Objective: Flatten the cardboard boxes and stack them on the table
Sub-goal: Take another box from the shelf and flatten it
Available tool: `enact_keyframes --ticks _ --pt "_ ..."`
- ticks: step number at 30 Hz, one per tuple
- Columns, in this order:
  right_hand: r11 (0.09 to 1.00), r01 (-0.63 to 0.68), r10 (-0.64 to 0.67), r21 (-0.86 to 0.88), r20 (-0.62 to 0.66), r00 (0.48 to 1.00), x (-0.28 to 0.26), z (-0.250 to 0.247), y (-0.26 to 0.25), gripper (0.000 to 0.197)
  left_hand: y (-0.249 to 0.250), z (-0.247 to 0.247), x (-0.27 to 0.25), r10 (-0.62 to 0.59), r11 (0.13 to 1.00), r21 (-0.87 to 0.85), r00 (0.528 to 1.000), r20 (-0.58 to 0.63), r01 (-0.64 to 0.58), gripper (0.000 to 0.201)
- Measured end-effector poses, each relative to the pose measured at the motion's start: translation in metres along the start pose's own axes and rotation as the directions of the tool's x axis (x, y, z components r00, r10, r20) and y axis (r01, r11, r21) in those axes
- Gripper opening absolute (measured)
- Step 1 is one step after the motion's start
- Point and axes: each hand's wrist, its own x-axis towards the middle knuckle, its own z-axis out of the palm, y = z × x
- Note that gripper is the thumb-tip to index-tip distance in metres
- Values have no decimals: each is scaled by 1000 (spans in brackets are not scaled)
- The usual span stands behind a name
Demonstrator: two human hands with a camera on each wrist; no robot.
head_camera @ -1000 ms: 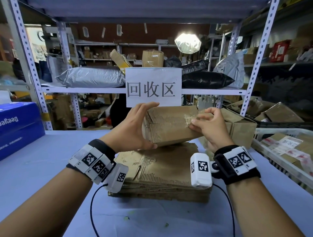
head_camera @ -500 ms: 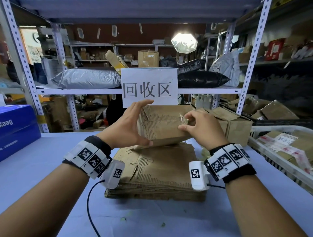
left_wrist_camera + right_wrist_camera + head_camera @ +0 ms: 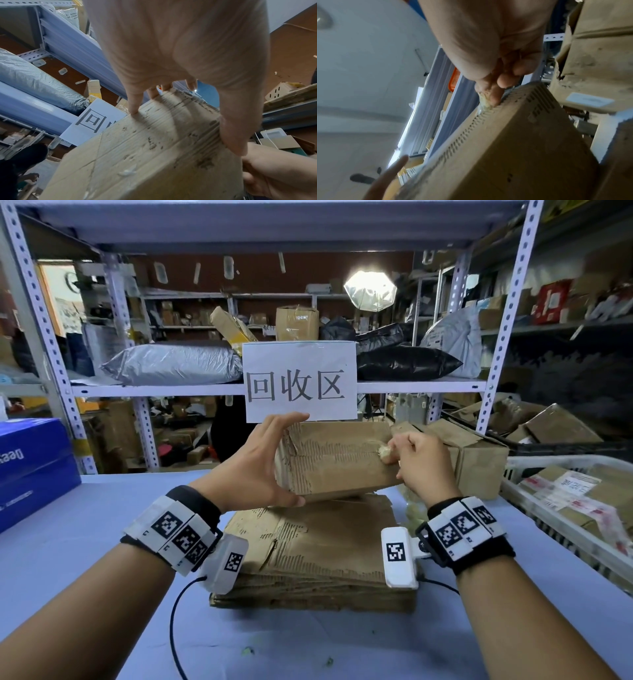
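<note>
The left hand (image 3: 255,465) clasped the cardboard box (image 3: 337,462) above the flattened stack (image 3: 318,553) on the counter (image 3: 85,529) — the right hand (image 3: 419,465) pinched a tape scrap (image 3: 384,453) at its edge.

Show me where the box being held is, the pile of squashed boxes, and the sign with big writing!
held box (image 3: 335,460), head view, on its front face between the hands.
pile of flattened boxes (image 3: 318,546), head view, on the top sheet.
sign (image 3: 299,381), head view, on the middle of the white paper.
</note>
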Motion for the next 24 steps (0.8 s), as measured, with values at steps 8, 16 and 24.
enact_keyframes --ticks 8,16,24 --pt "961 61 -33 -271 104 994 -5 0 -2 42 0 1 2 -9 1000 -4 1000 -13 9 118" --pt "974 47 -46 -224 8 999 -3 1 -2 27 1 0 0 -8 1000 13 1000 -5 8 118" --pt "976 -110 105 189 39 994 3 -4 2 12 -8 -7 -2 -39 999 -18 999 19 39 117"
